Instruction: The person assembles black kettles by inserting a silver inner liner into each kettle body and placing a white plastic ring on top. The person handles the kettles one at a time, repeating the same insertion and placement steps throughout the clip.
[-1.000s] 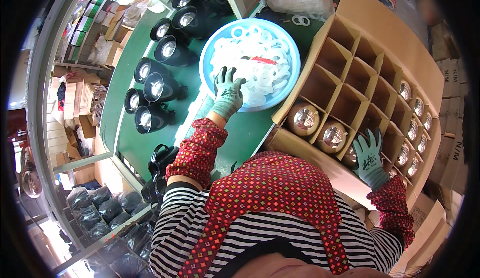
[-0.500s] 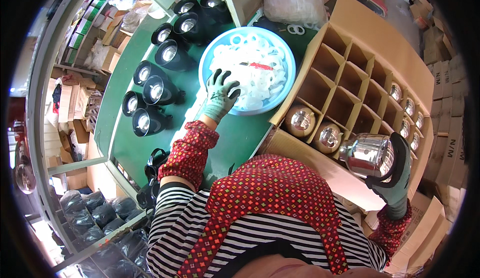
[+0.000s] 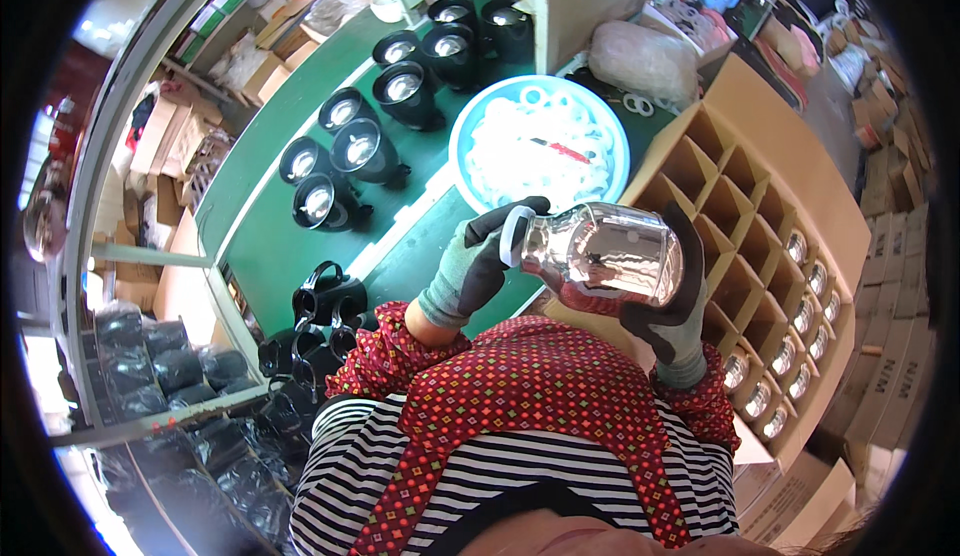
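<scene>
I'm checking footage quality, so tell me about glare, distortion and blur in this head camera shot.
Head view: strong fisheye bending, so the divided cardboard box and green table edges curve, with a black rim around the frame. The shiny silver metal flask, between the left hand and right hand, mirrors bright light. The upper left corner is washed out. The centre is sharp; the edges soften.

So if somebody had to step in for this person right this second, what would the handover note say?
Right hand: gloved, holding the shiny metal flask on its side above the bench.
Left hand: gloved, holding a white ring at the flask's narrow neck.
The blue basin of white rings sits just beyond on the green bench; the divided cardboard box is to the right.
Done: the box's right-hand cells hold shiny flasks.
Left: the near-left cells are empty; whether the ring is fully seated cannot be told.
</scene>
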The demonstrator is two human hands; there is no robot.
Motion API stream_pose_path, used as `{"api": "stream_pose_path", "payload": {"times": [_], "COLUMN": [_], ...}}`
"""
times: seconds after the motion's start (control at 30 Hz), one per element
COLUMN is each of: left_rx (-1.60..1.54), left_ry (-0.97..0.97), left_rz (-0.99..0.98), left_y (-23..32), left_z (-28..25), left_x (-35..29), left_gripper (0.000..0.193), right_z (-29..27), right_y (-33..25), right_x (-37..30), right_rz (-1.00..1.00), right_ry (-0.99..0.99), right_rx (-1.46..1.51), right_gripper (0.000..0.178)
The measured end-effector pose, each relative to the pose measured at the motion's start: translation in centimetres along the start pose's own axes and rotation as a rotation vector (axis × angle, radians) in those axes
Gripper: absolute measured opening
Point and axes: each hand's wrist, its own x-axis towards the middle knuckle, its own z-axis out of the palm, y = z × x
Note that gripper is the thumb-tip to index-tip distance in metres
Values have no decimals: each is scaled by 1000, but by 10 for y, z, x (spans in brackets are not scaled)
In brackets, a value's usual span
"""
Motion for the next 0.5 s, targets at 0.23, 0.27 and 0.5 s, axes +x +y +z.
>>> {"api": "stream_pose_path", "payload": {"times": [0.23,0.27,0.5], "left_rx": [357,291,281], "left_ry": [91,87,97], "left_rz": [293,279,504], "left_y": [23,23,21], "left_z": [0,3,16], "left_x": [-41,-45,-63], "left_gripper": [49,51,69], "right_z": [14,17,30], "right_y": [5,-5,16], "right_x": [15,18,21], "right_rz": [-467,-629,-547], "right_ry": [-169,-244,-392], "right_rx": [-545,-773,-670], "right_gripper": [124,120,117]}}
